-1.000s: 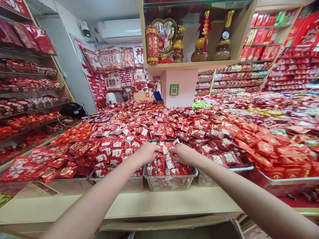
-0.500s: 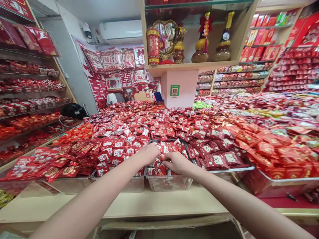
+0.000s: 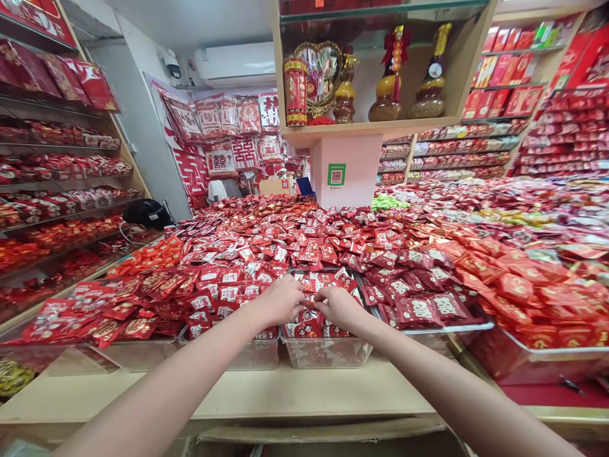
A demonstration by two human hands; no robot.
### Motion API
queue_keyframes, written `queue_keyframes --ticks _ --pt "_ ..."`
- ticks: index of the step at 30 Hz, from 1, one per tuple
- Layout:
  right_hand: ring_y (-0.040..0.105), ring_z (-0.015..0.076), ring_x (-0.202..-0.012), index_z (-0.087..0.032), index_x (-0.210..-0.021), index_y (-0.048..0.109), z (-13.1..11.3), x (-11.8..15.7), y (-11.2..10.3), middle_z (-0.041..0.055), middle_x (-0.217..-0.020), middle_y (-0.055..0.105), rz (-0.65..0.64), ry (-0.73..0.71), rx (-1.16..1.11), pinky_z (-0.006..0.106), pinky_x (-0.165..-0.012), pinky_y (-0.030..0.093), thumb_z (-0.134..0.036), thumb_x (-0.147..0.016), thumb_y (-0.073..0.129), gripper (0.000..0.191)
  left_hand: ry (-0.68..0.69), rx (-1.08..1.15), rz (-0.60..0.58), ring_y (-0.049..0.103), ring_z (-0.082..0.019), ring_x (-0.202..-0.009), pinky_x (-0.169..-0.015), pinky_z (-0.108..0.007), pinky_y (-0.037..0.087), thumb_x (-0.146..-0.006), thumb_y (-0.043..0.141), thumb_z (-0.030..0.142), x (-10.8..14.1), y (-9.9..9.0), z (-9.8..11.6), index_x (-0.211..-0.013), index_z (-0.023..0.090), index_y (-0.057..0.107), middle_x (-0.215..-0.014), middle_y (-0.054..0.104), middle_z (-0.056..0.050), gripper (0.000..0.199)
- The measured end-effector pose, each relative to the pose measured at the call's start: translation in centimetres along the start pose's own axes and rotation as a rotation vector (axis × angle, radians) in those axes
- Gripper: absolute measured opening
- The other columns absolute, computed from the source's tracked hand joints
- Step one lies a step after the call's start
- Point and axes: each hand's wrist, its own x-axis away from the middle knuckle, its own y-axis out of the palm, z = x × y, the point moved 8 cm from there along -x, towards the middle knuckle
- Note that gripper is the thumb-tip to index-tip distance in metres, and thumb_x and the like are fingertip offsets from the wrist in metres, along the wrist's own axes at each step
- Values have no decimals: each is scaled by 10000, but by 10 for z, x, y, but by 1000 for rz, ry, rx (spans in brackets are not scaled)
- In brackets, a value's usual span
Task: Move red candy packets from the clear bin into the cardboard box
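Both my hands are over a clear plastic bin (image 3: 328,355) of small red candy packets (image 3: 304,328) printed with cartoon figures. My left hand (image 3: 283,301) is at the bin's left side, its fingers bent and closed on the edge of a red packet. From the right, my right hand (image 3: 340,308) meets the same packet with thumb and fingers pinched together. The packet lies between the two hands, mostly hidden by the fingers. Other packets sit flat in the bin, below and behind my hands.
Dark red packets (image 3: 419,309) fill a tray to the right, with orange-red packets (image 3: 523,285) beyond. More red packets heap to the left and behind. A display cabinet (image 3: 366,130) hangs over a white pillar (image 3: 356,171). A cardboard box (image 3: 314,435) stands below the counter (image 3: 238,393).
My left hand has drawn slightly back and lower, showing more of its bent fingers. The right hand stays close beside it over the bin. The view has shifted slightly.
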Motion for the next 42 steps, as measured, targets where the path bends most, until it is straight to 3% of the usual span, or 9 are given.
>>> queue_keyframes --ticks 4,8,13,19,25,31,34,37,42 --pt "585 181 -745 -143 -784 624 7 -3 -3 96 -792 654 26 75 41 236 -630 378 -207 -738 457 186 -12 -14 -6 492 -201 -830 -760 -309 385 -745 510 299 2 5 2 -703 198 656 -779 612 -53 183" --pt "588 145 -724 -181 -764 631 2 -5 -2 40 -782 665 -4 42 32 202 -608 375 -180 -728 453 182 -45 -31 -4 493 -214 -842 -771 -326 385 -742 505 314 4 1 1 -713 188 644 -794 608 -64 189" --pt "578 131 -744 -182 -807 626 3 -5 -8 35 -812 661 0 16 68 191 -632 371 -182 -751 425 208 -129 -41 23 463 -236 -983 -817 -370 364 -780 432 309 0 -2 -5 -1019 200 536 -1044 566 -83 282" --pt "523 209 -818 -128 -798 617 17 -3 -24 123 -836 638 63 -8 247 273 -713 340 -136 -777 381 237 -200 -38 -1 261 -306 -1209 -931 -543 170 -806 293 476 -12 17 -11 -1208 224 390 -1326 377 -77 484" --pt "505 208 -748 -151 -718 632 16 0 -18 100 -736 656 12 -127 430 273 -677 329 -82 -724 440 204 -259 -37 -25 244 -328 -1219 -927 -611 71 -790 320 494 -8 24 -14 -1181 210 426 -1291 420 -110 495" --pt "536 193 -720 -124 -733 630 31 -12 -37 114 -766 656 53 -76 430 291 -748 303 -128 -762 412 220 -280 -12 -43 341 -288 -1158 -923 -584 158 -828 267 431 -26 18 -16 -1101 188 490 -1194 506 -119 428" --pt "547 186 -740 -128 -778 635 40 -13 -48 100 -796 659 77 -60 423 294 -775 285 -144 -771 394 242 -294 16 -88 413 -280 -1089 -883 -582 234 -835 250 415 -44 22 -18 -954 206 584 -1070 595 -95 412" --pt "545 176 -772 -139 -810 641 46 -7 -52 81 -814 656 86 -61 411 282 -779 276 -168 -782 384 261 -314 28 -110 418 -294 -1072 -867 -595 233 -840 227 413 -56 27 -18 -817 195 636 -977 637 -98 464" --pt "529 176 -767 -136 -808 645 49 2 -52 87 -793 646 85 -97 420 275 -756 272 -167 -784 389 259 -314 35 -100 448 -289 -1014 -856 -590 234 -834 224 432 -61 29 -16 -799 201 641 -959 638 -103 478"
